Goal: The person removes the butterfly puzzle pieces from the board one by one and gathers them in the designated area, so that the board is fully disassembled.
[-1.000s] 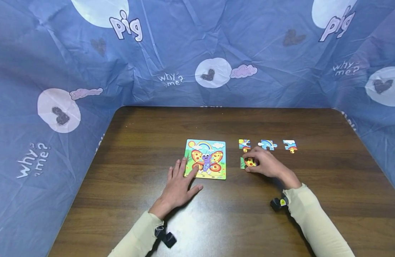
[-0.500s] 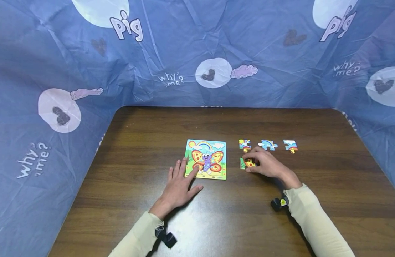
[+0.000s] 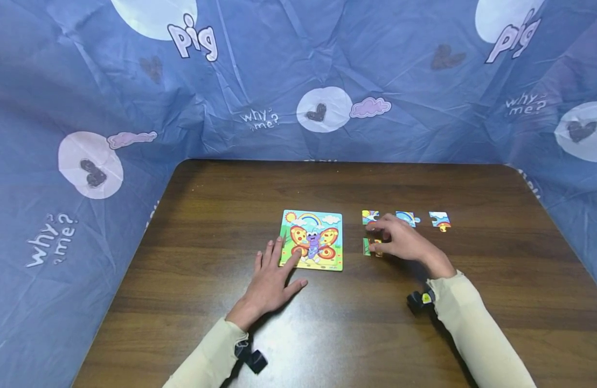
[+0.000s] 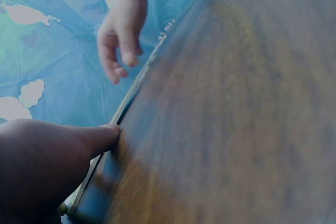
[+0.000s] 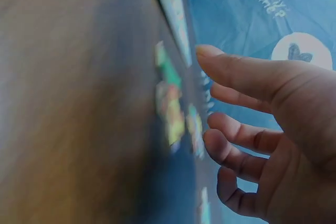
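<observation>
My left hand (image 3: 266,288) rests with fingers spread on the lower left of a square butterfly puzzle board (image 3: 330,233). Its thumb lies on the table beside the board. Over a green, red and yellow jigsaw piece (image 3: 367,247) hovers my right hand (image 3: 407,242), which partly hides it in the head view. In the right wrist view this hand (image 5: 273,129) has nothing between thumb and fingers, and the jigsaw piece (image 5: 170,111) lies apart from it on the table. Behind are a sun piece (image 3: 369,216), a rainbow piece (image 3: 406,218) and a cloud piece (image 3: 440,219), in a spaced row.
The brown wooden table (image 3: 221,215) carries the board and the loose pieces. A blue printed cloth (image 3: 259,64) hangs around its back and sides. Each wrist bears a small black camera, such as the right wrist's camera (image 3: 416,303).
My right hand has let go of the green, red and yellow piece and lifted slightly off it. The left hand stays on the board.
</observation>
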### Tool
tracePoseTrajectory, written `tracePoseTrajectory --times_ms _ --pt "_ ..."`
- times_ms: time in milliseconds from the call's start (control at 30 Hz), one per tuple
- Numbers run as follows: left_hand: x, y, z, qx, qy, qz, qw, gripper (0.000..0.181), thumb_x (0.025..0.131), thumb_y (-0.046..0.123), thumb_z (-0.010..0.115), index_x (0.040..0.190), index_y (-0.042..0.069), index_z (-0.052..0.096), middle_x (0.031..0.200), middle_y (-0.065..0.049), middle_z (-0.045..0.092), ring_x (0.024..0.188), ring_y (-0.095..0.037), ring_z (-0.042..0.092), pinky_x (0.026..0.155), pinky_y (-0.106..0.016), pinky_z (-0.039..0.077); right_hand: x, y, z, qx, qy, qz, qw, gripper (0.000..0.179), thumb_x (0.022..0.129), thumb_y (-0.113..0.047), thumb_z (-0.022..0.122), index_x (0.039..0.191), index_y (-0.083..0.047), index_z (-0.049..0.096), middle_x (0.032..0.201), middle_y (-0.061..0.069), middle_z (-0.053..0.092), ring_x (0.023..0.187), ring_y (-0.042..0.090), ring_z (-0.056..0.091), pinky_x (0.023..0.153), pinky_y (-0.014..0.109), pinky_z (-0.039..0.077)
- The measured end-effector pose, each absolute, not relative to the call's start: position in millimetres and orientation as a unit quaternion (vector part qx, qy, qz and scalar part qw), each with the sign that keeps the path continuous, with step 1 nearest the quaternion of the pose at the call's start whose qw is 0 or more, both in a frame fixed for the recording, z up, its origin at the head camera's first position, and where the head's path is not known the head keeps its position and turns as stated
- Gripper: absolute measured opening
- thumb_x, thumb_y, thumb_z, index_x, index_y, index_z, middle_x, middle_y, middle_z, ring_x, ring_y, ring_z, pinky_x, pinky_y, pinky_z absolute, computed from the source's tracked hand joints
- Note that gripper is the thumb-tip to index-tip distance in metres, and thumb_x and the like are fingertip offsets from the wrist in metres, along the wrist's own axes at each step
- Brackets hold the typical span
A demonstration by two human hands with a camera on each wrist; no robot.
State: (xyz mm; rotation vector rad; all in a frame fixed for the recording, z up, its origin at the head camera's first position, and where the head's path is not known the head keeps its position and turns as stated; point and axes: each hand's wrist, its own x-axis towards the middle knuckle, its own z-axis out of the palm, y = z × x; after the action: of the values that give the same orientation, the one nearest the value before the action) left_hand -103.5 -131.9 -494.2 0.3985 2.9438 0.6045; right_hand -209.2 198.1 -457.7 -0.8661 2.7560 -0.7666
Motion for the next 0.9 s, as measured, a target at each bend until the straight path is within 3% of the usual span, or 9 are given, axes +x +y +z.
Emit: tracePoseTrajectory --times_ms 200,500,733,900 --pt "-104.3 -132.3 -495.4 0.133 0.971 0.194 0.050 0.067 0.096 0.053 0.057 0.154 0.023 0.041 0.167 -0.025 0.014 0.155 -0.047 0.013 0.122 -0.067 0.013 -215.1 173.8 -442.0 -0.288 0.918 -0.265 0.060 0.045 0.086 -0.021 0.079 0.125 -0.002 0.067 0.104 0.016 0.063 0.085 0.023 0.057 0.073 0.033 0.045" --pt "-103.9 -132.2 -494.0 0.133 0.970 0.197 0.057 0.068 0.096 0.054 0.057 0.155 0.023 0.040 0.168 -0.024 0.011 0.155 -0.047 0.011 0.122 -0.067 0.012 -217.1 119.7 -439.1 -0.285 0.919 -0.261 0.080 0.050 0.087 -0.025 0.078 0.130 -0.004 0.065 0.118 0.017 0.062 0.088 0.023 0.060 0.077 0.038 0.050" --pt "-104.5 -133.5 -494.0 0.130 0.971 0.190 0.059 0.069 0.096 0.056 0.056 0.155 0.025 0.038 0.168 -0.023 0.009 0.156 -0.046 0.009 0.123 -0.067 0.011 -214.6 81.9 -445.6 -0.278 0.923 -0.234 0.126 0.073 0.084 -0.038 0.080 0.144 -0.006 0.053 0.136 0.018 0.053 0.110 0.029 0.062 0.093 0.047 0.053" --pt "-104.1 -133.7 -494.5 0.134 0.972 0.188 0.053 0.069 0.096 0.056 0.056 0.155 0.025 0.039 0.168 -0.023 0.011 0.155 -0.046 0.011 0.122 -0.067 0.012 -212.6 67.1 -451.3 -0.253 0.930 -0.224 0.147 0.090 0.081 -0.046 0.081 0.151 -0.005 0.042 0.144 0.021 0.045 0.114 0.032 0.060 0.096 0.051 0.053"
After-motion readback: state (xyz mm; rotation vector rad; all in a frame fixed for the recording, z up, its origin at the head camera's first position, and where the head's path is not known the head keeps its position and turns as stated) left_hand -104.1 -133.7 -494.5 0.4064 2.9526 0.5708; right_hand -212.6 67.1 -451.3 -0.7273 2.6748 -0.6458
